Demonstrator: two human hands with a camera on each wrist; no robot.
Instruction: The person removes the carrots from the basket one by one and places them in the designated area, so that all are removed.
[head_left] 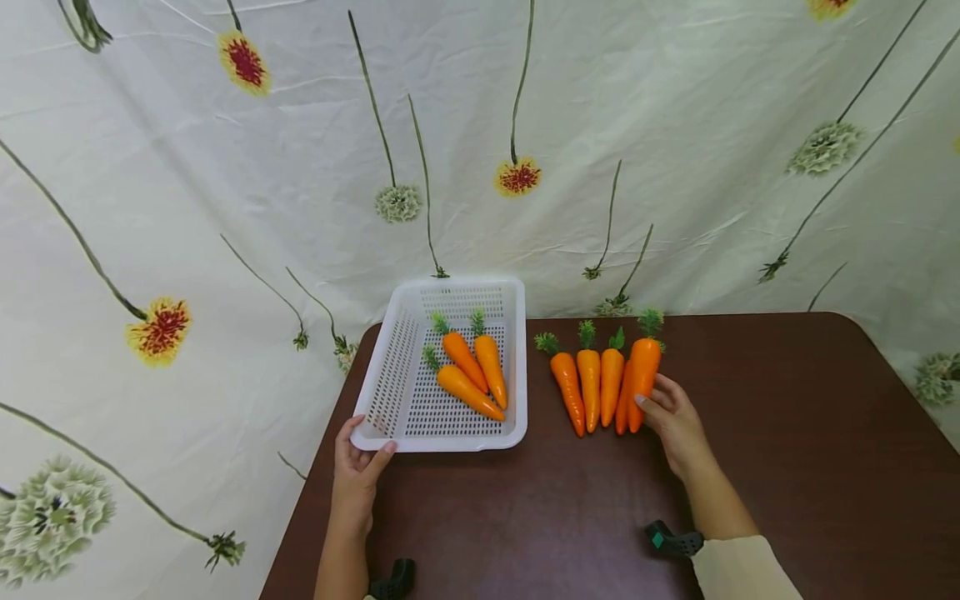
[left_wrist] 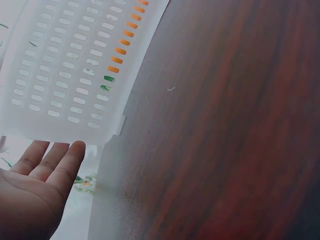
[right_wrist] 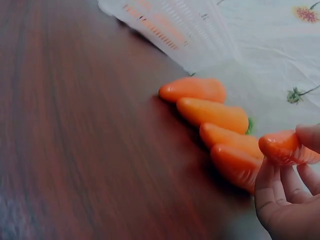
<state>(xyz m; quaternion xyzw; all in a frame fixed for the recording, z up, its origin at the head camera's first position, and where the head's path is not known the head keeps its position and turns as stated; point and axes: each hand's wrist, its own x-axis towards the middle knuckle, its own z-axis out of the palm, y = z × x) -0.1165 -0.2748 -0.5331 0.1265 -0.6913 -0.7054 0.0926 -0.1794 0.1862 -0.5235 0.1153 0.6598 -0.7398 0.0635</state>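
From my station I see orange on the row of carrots, some deeper and redder, some nearer yellow, with green tops; the carrots in the basket share that mix. The white basket is patterned with rows of slots. I get the desk as dark reddish brown, streaked with wood grain. My backdrop cloth is whitish, printed with yellow-and-red flowers, pale green puffballs and dark green stems. The right sleeve is cream.

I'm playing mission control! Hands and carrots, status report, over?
Left hand grips white basket. Right hand pinches one carrot. Three carrots inside. Four carrots on table, between right hand and basket.
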